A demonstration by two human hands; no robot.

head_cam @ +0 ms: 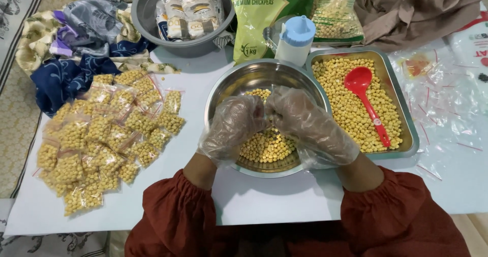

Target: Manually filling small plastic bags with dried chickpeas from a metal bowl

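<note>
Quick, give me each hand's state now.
Left hand: gloved, over the steel bowl, fingers curled; contents cannot be told.
Right hand: gloved, meets the left; grip cannot be told.

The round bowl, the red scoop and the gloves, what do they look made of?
Round bowl: likely stainless steel, shiny and reflective. Red scoop: probably plastic, glossy even colour. Gloves on left hand and right hand: thin clear plastic film, crinkled and see-through.

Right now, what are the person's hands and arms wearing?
Both the left hand and the right hand wear loose, crinkled, clear plastic gloves. The arms have rust-red sleeves, gathered at the cuffs, ending short of the wrists.
</note>
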